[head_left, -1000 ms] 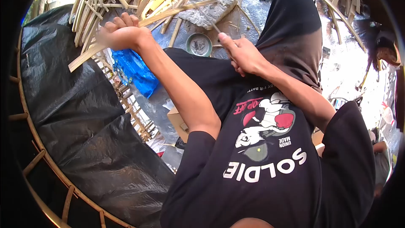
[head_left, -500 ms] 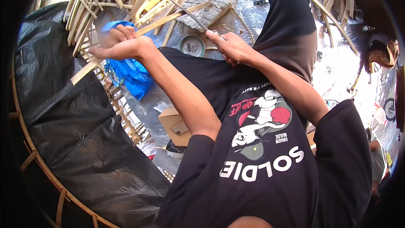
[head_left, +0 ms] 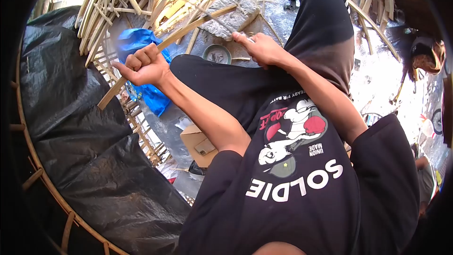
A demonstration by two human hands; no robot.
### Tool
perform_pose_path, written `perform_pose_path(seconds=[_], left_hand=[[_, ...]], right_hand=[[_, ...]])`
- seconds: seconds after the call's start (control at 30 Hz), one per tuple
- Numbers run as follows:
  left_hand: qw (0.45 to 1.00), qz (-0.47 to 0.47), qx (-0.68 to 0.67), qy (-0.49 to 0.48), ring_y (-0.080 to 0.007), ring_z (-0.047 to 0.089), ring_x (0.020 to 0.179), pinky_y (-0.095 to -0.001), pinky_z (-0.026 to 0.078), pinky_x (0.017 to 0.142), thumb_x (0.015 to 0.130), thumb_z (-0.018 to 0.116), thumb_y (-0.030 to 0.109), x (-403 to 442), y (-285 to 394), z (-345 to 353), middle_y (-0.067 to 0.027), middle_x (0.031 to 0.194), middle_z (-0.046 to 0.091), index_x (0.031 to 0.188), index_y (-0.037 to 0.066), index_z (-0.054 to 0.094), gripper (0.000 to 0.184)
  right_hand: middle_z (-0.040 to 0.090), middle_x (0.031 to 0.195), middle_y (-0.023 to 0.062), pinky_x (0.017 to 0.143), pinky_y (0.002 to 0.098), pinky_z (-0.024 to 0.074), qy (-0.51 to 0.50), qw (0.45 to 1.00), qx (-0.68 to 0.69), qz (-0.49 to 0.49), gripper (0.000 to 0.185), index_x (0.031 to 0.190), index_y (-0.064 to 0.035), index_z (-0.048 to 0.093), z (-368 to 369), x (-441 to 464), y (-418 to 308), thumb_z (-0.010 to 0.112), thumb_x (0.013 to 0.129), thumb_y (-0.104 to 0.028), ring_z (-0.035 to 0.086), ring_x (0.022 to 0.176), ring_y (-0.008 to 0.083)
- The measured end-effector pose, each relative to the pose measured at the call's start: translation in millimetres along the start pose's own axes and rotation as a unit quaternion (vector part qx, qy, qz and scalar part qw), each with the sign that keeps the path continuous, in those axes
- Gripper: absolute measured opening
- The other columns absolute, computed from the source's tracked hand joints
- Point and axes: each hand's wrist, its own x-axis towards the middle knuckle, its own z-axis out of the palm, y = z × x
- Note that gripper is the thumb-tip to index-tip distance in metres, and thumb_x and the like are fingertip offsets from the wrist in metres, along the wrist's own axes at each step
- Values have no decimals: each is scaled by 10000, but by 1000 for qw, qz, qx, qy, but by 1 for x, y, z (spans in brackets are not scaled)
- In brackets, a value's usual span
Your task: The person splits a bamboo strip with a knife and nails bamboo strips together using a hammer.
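One black tarp (head_left: 75, 113) spreads at left. A long wooden strip (head_left: 181, 33) slants from near left toward a grey block (head_left: 243, 15), the left hand (head_left: 148, 67) closed around it. The right hand (head_left: 264, 50) grips a thin blade (head_left: 222, 22), right of a small bowl (head_left: 205, 55).

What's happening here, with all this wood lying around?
Someone seated holds a wood strip in their left hand and a thin tool in their right hand. The strip's far end is over a rough block, and the tool crosses above the strip in this view; whether they touch, I can't tell. More strips are piled beyond the left hand, and a bowl sits near the block.
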Motion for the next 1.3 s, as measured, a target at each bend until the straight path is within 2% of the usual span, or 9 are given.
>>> perform_pose_path(seconds=[0.1,0.33,0.4,0.47,0.73,0.87,1.07,1.17,1.3], left_hand=[[991,-36,-88,-93,-106,-4,475,-302,50,467,1058,327,473,0,1,-11,44,470,77,536,193,113,629],[984,-30,-54,-169,-101,-12,473,-298,60,477,1052,365,413,3,0,10,52,481,54,532,211,108,614],[985,-36,-63,-154,-102,3,471,-298,65,481,1055,352,413,0,2,8,45,480,69,528,200,121,614],[978,-41,-65,-192,-110,16,468,-306,70,481,1060,324,412,-3,-3,14,39,475,85,529,187,136,607],[967,-64,-48,-242,-123,13,468,-323,78,482,1054,327,389,10,-2,25,25,472,87,542,173,144,585],[973,-53,-54,-219,-117,6,469,-318,79,482,1056,329,391,15,-3,14,36,469,86,540,188,128,589],[971,-51,-65,-224,-117,16,469,-320,78,485,1058,331,390,12,-4,10,40,470,85,531,192,139,595],[979,-65,-55,-184,-121,23,464,-329,87,488,1053,344,382,14,-7,8,31,471,89,539,175,145,589],[972,-66,-56,-219,-120,14,469,-329,94,492,1052,342,375,20,-5,6,34,469,91,535,175,154,586]], right_hand=[[572,499,151,461,374,507,133,985,15,105,900,527,56,574,-9,20,23,377,924,-728,625,446,259],[566,522,191,526,386,525,132,977,-130,-108,865,560,49,565,9,9,24,426,912,-729,585,442,277],[576,567,180,484,375,517,83,993,13,86,851,585,39,558,1,16,28,419,912,-735,582,457,244],[427,516,39,367,318,415,131,979,104,120,728,568,-79,423,-6,26,42,452,918,-717,459,389,144],[434,393,31,360,310,380,26,977,85,-193,756,499,-88,435,8,-24,-49,383,964,-682,485,363,149],[534,548,85,363,302,417,135,982,94,93,776,551,-34,472,-4,23,31,468,900,-728,534,398,166],[499,481,82,431,327,467,6,997,26,-79,813,552,-8,503,0,-12,-34,441,900,-741,552,407,186],[492,464,86,455,324,471,18,999,17,-29,820,533,-14,496,20,2,-16,443,895,-748,569,423,182],[452,641,41,411,323,405,85,971,196,110,739,901,37,523,-7,33,21,444,929,-698,421,454,132]])
